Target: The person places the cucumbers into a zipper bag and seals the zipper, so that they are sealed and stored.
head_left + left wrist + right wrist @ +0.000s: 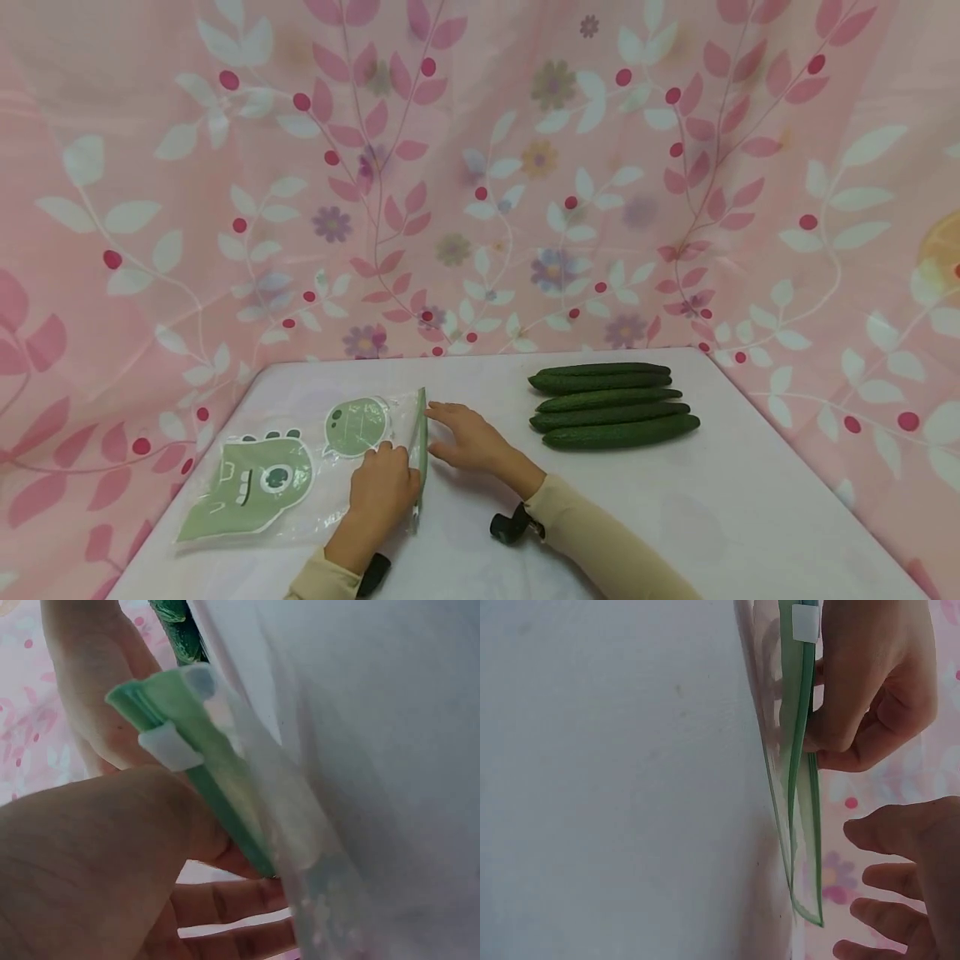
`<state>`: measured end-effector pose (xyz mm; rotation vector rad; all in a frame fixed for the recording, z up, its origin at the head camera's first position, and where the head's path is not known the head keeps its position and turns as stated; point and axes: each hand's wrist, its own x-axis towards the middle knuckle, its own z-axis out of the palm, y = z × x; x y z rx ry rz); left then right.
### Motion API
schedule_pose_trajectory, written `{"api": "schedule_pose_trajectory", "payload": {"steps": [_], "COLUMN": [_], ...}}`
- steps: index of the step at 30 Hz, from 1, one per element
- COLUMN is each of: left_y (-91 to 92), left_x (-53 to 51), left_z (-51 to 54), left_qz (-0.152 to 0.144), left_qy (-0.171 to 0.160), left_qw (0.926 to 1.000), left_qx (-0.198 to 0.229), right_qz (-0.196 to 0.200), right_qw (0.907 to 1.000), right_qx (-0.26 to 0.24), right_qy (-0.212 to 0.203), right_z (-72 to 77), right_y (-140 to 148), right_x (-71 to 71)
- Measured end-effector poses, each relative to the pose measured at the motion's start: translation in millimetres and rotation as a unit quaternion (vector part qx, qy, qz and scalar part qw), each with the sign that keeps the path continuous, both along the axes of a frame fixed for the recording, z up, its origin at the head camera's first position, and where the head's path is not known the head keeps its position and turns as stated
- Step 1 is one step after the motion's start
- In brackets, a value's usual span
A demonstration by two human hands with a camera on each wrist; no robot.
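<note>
A clear zip bag (300, 483) with green cartoon prints lies on the left of the table, its green zip edge (225, 810) facing right. The left hand (382, 487) pinches that edge near its middle; in the right wrist view the left hand (877, 690) grips one side of the mouth below a white slider (805, 623). There the mouth is parted toward its far end. The right hand (472, 442) is just right of the zip edge, fingers extended and spread, holding nothing; in the right wrist view the right hand (915, 877) is apart from the bag.
Several dark green cucumbers (618, 433) lie side by side at the back right of the white table (675, 517). A pink curtain (480, 167) with leaves and flowers hangs behind it. Dark wrist cameras are strapped at both sleeves.
</note>
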<state>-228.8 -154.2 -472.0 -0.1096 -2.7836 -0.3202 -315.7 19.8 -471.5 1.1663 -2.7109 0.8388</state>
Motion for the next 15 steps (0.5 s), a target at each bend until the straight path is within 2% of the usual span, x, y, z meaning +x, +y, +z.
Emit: {"api": "schedule_pose_trajectory", "payload": {"steps": [4, 11, 15], "left_y": [-0.3, -1.7, -1.6], "left_x": [-0.2, -1.7, -1.9], "left_z": [2.2, 1.5, 0.4], "left_qz": [-0.003, -0.011, -0.007], "left_qy": [0.004, 0.035, 0.031], "left_qw": [1.0, 0.9989, 0.9985], "left_qx": [0.008, 0.031, 0.045], "right_qz": [0.012, 0.019, 0.017], "right_qw": [0.9998, 0.9998, 0.9998], "right_qx": [-0.01, 0.0, 0.012], "right_qy": [-0.013, 0.007, 0.007], "right_z": [-2.2, -7.5, -11.6], "right_y": [-4, -9, -12], "right_x": [-1.6, -7.8, -9.8]}}
